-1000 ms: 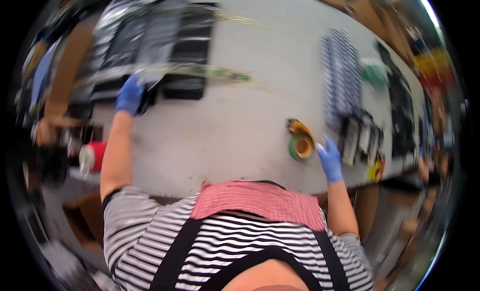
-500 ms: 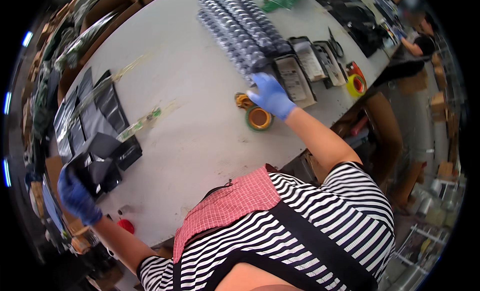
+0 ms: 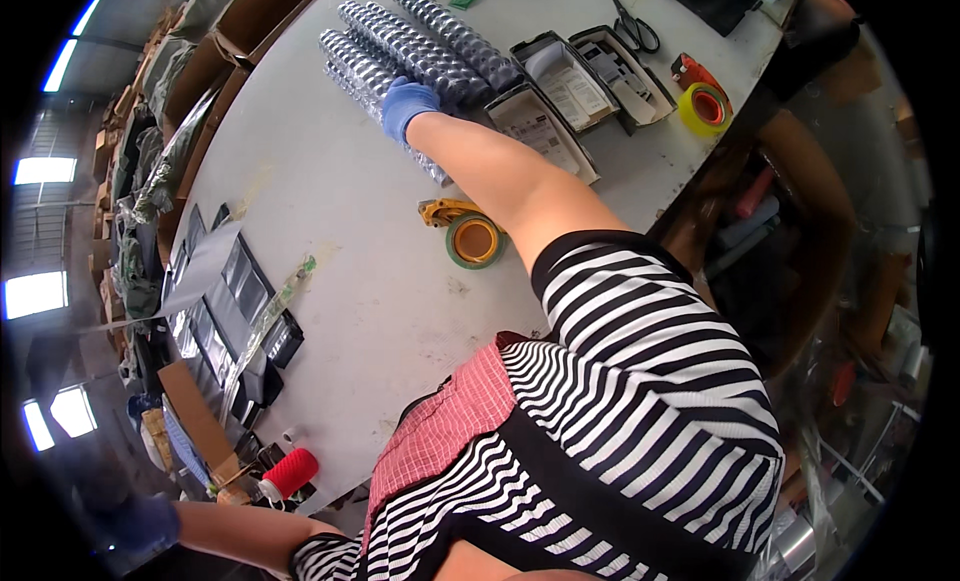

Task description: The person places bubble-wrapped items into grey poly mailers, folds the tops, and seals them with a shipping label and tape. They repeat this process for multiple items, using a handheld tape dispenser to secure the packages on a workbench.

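Note:
My right hand (image 3: 408,111), in a blue glove, lies on a bundle of silvery bubble-wrap rolls (image 3: 415,51) at the far side of the table. Its fingers look curled round the nearest roll, their tips partly hidden. My left hand (image 3: 142,524), also gloved in blue, is off the table at the dark lower left. Shadow hides its fingers, and I cannot make out anything in it. Black plastic bags (image 3: 235,291) lie on the table's left side, with a strip of clear tape (image 3: 270,321) across them.
A tape roll (image 3: 474,241) in a yellow dispenser lies mid-table. Open boxes (image 3: 540,131) stand at the right, near black scissors (image 3: 635,26) and yellow tape (image 3: 705,109). A red spool (image 3: 290,473) sits by the near left edge. Cardboard boxes (image 3: 265,21) line the far left.
My right hand has moved left from beside the tape dispenser onto the bubble-wrap rolls. My left hand has left the black bags and dropped down past the table edge. The view has shifted.

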The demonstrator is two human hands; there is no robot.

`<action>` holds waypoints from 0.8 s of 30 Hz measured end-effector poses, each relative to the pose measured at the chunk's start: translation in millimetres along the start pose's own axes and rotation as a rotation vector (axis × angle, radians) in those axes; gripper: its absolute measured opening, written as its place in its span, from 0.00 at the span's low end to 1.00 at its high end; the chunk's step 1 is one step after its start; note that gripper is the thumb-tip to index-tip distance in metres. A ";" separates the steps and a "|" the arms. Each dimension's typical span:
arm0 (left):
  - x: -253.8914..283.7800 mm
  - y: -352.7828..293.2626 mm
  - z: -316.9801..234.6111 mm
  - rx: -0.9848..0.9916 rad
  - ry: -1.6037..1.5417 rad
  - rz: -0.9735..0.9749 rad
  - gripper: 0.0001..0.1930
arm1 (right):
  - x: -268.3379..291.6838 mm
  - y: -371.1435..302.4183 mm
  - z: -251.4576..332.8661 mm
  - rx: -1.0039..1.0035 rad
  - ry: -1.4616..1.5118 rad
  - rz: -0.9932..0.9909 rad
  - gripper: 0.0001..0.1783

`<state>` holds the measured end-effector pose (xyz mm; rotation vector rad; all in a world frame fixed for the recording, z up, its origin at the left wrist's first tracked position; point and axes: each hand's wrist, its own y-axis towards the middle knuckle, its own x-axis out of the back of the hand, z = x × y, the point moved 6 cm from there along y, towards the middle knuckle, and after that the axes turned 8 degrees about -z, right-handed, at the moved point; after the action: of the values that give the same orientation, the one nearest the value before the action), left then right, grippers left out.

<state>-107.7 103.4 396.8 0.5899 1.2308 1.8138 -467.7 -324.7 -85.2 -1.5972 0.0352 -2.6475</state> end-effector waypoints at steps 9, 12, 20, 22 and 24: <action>-8.4 -399.0 -205.3 0.211 -0.793 1.349 0.11 | 9.7 -211.8 25.8 0.132 1.547 0.304 0.28; 10.1 -473.7 -254.2 0.182 -0.662 1.632 0.12 | 6.9 -257.5 21.1 0.126 1.522 0.493 0.38; 21.2 -452.4 -291.8 -0.257 -0.897 1.270 0.04 | 16.0 -321.6 -20.4 0.370 0.909 0.347 0.41; 15.8 -447.1 -291.4 -0.100 -1.021 1.294 0.04 | 22.4 -342.0 -28.9 0.264 0.858 0.483 0.41; 13.7 -451.0 -297.8 0.019 -1.015 1.423 0.07 | 17.8 -366.6 -37.8 0.340 0.745 0.411 0.39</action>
<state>-168.9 34.5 -135.9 2.4091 -0.0423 1.9035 -520.6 40.2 -70.6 -0.4007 -0.0515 -2.5574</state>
